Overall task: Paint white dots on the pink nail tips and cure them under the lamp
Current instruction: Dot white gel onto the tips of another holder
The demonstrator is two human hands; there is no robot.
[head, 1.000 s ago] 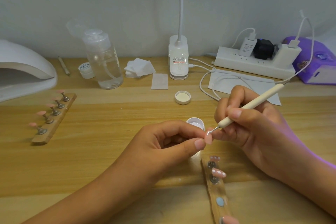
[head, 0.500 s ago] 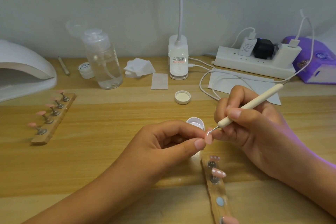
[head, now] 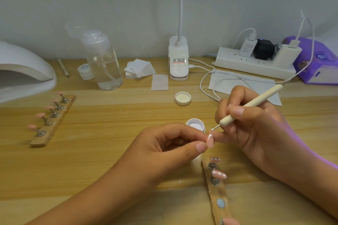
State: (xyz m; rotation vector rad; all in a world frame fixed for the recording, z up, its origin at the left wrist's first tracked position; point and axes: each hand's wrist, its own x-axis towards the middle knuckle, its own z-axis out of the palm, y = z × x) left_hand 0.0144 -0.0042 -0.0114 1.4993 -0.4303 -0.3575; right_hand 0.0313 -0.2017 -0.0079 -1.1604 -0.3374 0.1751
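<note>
Table (head: 109, 151) of pale wood carries a white lamp (head: 23, 71) at far left. Left hand (head: 164, 151), curled, pinches a pink tip (head: 210, 140) between thumb and forefinger. Right hand (head: 252, 128) grips a dotting tool (head: 252, 104) like a pen. Near holder (head: 217, 193) bears dotted tips; far holder (head: 53, 120) bears plain ones. An open jar (head: 195, 124) sits just behind the fingers. The held tip has white dots at its upper edge, and the tool's ball end is just above them.

Pink nail tip (head: 210, 140), white dots
</note>
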